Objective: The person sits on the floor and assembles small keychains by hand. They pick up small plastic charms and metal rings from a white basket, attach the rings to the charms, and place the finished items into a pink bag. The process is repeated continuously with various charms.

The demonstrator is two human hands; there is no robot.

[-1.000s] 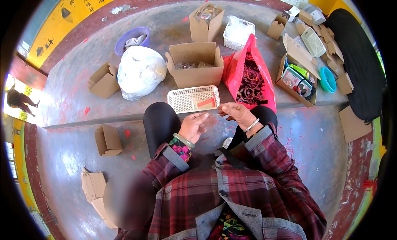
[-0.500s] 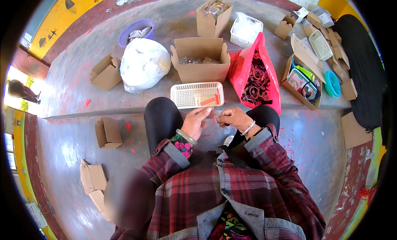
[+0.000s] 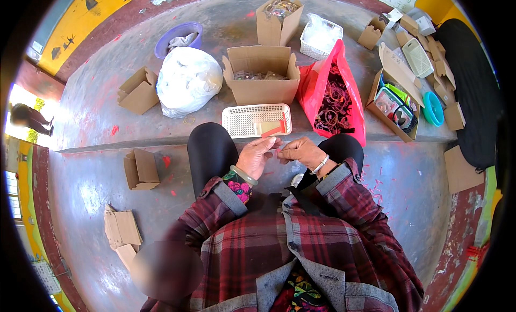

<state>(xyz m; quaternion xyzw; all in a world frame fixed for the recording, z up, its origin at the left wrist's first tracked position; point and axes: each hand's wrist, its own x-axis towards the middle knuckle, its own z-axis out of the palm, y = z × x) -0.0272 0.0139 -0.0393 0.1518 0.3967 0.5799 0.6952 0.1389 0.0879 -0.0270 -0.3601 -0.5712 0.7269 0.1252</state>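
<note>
My left hand, with a pale bangle at the wrist, is closed in a pinch between my knees. Fingertip to fingertip with it is my right hand, also pinched, wearing a silvery bracelet. Something tiny and pinkish shows between the fingers, too small to name. Just beyond them, a white plastic basket sits on the raised ledge, holding a red strip and a pale flat piece. To its right leans a red bag, gaping over many dark and purplish bands.
A cardboard box with clear packets stands behind the basket. Left of it are a stuffed white bag, a purple basin and a cardboard box. A box of assorted items and a turquoise basin stand right.
My right hand has shifted slightly left, bringing its fingertips closer to my left hand's. The surrounding things keep their places.
</note>
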